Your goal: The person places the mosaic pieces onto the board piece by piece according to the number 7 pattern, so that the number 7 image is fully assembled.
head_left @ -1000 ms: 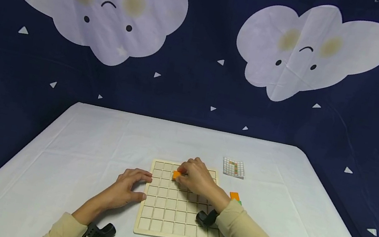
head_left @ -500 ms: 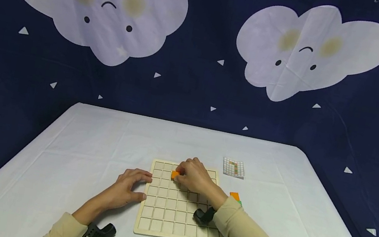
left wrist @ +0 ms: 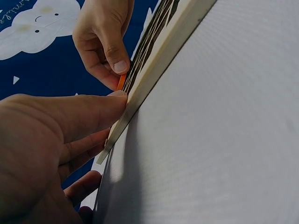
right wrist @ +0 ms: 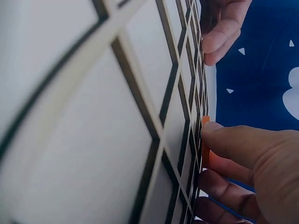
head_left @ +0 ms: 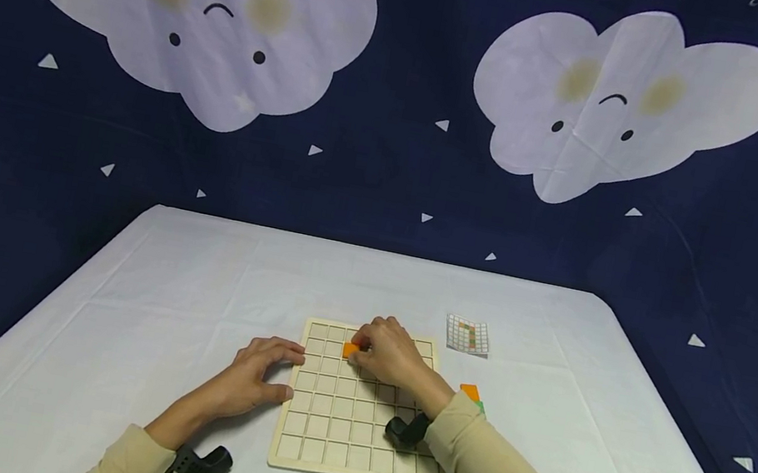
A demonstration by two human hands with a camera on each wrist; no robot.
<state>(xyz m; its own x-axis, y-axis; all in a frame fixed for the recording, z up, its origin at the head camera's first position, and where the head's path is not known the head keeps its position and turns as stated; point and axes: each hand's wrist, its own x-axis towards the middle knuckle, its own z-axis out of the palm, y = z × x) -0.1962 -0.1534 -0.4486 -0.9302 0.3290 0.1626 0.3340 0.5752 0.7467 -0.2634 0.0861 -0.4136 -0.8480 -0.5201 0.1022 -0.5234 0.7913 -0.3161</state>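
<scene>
With thumb and fingers, my right hand (head_left: pixel 392 355) pinches a small orange square tile (head_left: pixel 349 351) at the second row from the far edge of a pale wooden grid board (head_left: pixel 318 428). In the right wrist view the tile (right wrist: pixel 206 147) stands on edge-on view right against the grid, thumb on its near side. My left hand (head_left: pixel 255 378) lies at the board's left edge, fingers spread and touching the rim. The left wrist view shows its thumb (left wrist: pixel 100 112) along the board's side. The right hand and forearm hide part of the board's far right cells.
A loose orange tile (head_left: pixel 470 390) and a partly hidden green tile (head_left: pixel 481 407) lie right of the board, beside the right sleeve. Farther back is a printed grid card (head_left: pixel 467 335) with coloured squares. A white cloth (head_left: pixel 190 271) covers the table; a dark blue cloud-patterned cloth hangs behind.
My right hand has shifted slightly left with the orange tile, then stayed nearly still over the last half second. The left hand has kept its place at the board's edge.
</scene>
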